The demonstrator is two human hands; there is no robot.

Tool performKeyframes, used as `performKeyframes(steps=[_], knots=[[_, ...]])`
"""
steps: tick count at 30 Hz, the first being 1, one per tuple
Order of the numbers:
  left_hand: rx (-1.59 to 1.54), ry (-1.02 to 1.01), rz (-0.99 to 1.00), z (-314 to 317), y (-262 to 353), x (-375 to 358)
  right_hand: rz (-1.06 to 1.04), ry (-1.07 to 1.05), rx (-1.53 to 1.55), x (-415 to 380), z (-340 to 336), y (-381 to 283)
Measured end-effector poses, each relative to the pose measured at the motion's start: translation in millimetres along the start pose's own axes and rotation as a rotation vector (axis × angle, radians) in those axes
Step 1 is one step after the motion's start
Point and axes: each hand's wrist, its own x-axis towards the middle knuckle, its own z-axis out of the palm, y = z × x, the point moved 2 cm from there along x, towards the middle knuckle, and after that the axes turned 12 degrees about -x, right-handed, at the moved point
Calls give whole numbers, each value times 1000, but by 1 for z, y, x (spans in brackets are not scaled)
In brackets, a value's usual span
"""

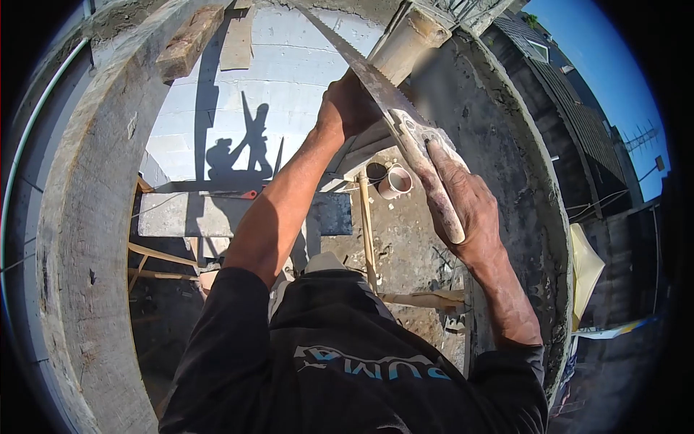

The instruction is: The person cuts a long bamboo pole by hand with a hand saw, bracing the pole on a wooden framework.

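Note:
My right hand (pixel 466 206) is closed around the worn handle of a handsaw (pixel 376 83), forefinger stretched along the grip. The toothed blade runs up and to the left from the handle. My left hand (pixel 345 108) sits just behind the blade, closed on the lower end of a pale post (pixel 405 43) that slants up to the right. The blade lies across that post right beside my left hand. Both arms wear dark sleeves pushed up.
A thick curved concrete rim (pixel 87 217) arcs on the left and another concrete wall (pixel 506 130) on the right. Below are a white block wall (pixel 289 79), two cups (pixel 394 181), wooden sticks (pixel 367 231), a grey ledge (pixel 188 213) and rubble. A wood block (pixel 188 43) rests on the rim.

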Motion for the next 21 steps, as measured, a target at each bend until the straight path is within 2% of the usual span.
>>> performKeyframes(steps=[2,5,9,14,17,21], knots=[[-257,-13,-286,4,-8,2,12,4,-33,-24,-12,9],[-396,29,-374,-6,5,1,27,11,-60,-55,-27,16],[-367,52,-378,-5,1,4,48,25,22,-47,-25,14],[-295,66,-230,13,-15,7,27,25,43,-34,-17,15],[-299,62,-339,8,-3,3,87,-77,10,-56,-29,16],[-406,58,-314,-4,0,1,49,-30,-76,-86,-46,17]])
